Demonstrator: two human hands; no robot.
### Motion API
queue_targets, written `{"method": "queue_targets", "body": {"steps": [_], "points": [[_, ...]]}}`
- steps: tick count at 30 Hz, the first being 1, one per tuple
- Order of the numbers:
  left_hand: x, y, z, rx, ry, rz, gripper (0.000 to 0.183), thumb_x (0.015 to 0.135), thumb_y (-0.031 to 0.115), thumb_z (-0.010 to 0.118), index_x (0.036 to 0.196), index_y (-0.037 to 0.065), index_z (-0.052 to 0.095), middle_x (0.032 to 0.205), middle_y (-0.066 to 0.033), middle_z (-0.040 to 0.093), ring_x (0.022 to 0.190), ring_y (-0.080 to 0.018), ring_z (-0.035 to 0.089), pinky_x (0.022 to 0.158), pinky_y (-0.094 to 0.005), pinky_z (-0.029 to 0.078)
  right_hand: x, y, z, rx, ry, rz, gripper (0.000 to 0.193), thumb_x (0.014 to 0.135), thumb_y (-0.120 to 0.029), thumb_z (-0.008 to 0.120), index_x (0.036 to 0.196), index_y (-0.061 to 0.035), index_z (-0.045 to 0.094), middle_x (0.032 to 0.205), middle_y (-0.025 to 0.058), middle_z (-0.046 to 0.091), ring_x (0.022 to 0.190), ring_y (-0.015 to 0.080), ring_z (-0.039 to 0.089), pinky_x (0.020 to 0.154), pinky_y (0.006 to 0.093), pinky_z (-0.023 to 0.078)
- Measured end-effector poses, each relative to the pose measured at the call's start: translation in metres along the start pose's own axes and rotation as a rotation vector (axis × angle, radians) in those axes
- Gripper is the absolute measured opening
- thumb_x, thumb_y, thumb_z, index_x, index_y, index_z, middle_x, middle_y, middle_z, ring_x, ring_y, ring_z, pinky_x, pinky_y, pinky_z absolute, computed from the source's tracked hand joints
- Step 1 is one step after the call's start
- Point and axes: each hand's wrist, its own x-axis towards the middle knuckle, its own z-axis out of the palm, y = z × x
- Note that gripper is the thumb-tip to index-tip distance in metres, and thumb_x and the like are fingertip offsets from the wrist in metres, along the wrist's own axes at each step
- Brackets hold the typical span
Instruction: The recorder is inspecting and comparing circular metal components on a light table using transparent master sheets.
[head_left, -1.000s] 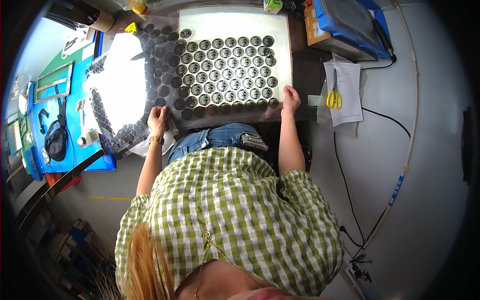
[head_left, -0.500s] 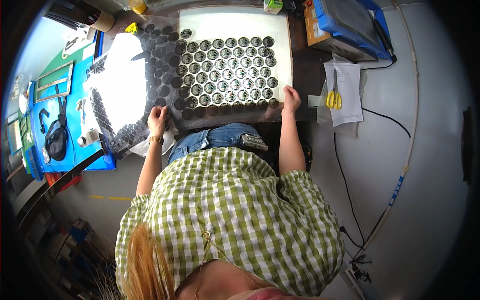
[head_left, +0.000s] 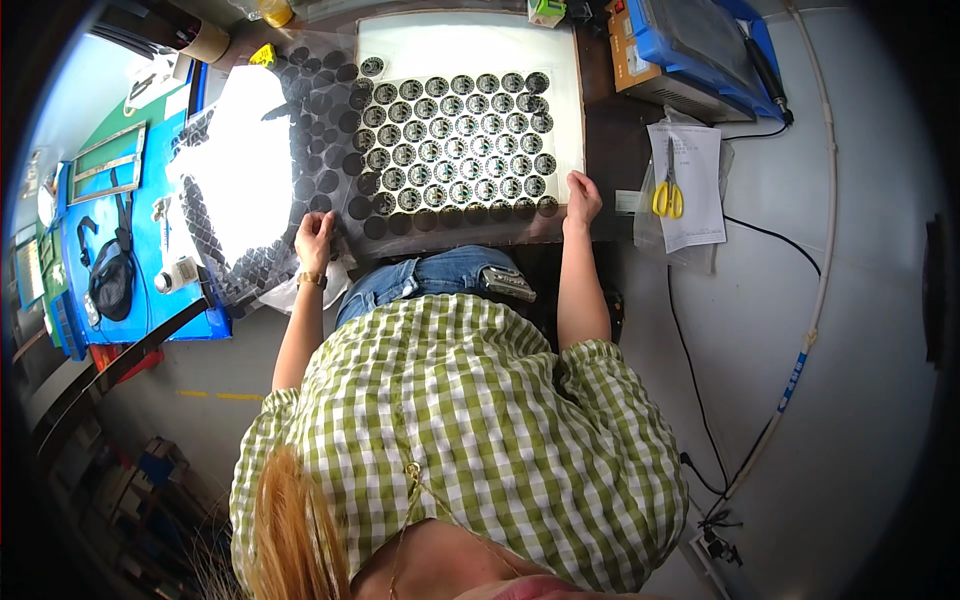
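Note:
A clear film sheet (head_left: 455, 127) printed with rows of black round designs lies over a bright white panel (head_left: 470, 45) in front of me. Dark round spots carry on past the panel's left side and along its near edge. My left hand (head_left: 314, 242), with a watch at the wrist, pinches the film's near edge left of the panel. At the panel's near right corner, my right hand (head_left: 582, 201) has its thumb and fingers pressed together on the film's edge. One separate round design (head_left: 372, 67) sits above the top left of the rows.
To the right, yellow-handled scissors (head_left: 669, 196) rest on a white paper sheet (head_left: 692, 225). Behind them stands a box-shaped device (head_left: 660, 75) under a blue tray (head_left: 715, 55). A white sheet (head_left: 245, 140) glares at left, beside a blue surface holding a black pouch (head_left: 112, 283). Cables (head_left: 680, 350) trail down at right.

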Motion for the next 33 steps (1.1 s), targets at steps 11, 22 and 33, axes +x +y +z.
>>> {"method": "queue_targets", "body": {"steps": [11, 22, 33], "points": [[-0.002, 0.004, 0.000, -0.008, 0.001, -0.010, 0.020, 0.077, 0.025, 0.064, 0.074, 0.006, 0.057, 0.059, 0.0040, 0.053, 0.052, -0.0025, 0.045, 0.048, -0.0172, 0.037, -0.002, -0.002, -0.001, 0.008, -0.025, 0.030, 0.016, 0.073, -0.004, 0.064, 0.088, 0.0006, 0.062, 0.086, 0.0054, 0.061, 0.079, 0.0115, 0.056, 0.073, 0.0206, 0.044], [0.000, 0.000, 0.001, 0.006, 0.009, -0.007, 0.019, 0.077, 0.024, 0.064, 0.074, 0.006, 0.057, 0.059, 0.0039, 0.053, 0.053, -0.0025, 0.046, 0.049, -0.0175, 0.038, -0.004, -0.006, -0.001, 0.023, -0.030, 0.037, 0.017, 0.073, -0.004, 0.065, 0.089, -0.0005, 0.062, 0.085, 0.0042, 0.061, 0.078, 0.0101, 0.056, 0.070, 0.0193, 0.043], [-0.003, 0.006, 0.000, -0.011, 0.001, -0.015, 0.020, 0.077, 0.024, 0.064, 0.074, 0.006, 0.056, 0.059, 0.0042, 0.052, 0.052, -0.0022, 0.045, 0.048, -0.0175, 0.038, -0.006, -0.007, -0.004, 0.032, -0.043, 0.042, 0.017, 0.073, -0.006, 0.065, 0.089, -0.0016, 0.063, 0.085, 0.0029, 0.061, 0.077, 0.0087, 0.055, 0.068, 0.0187, 0.042]]}}
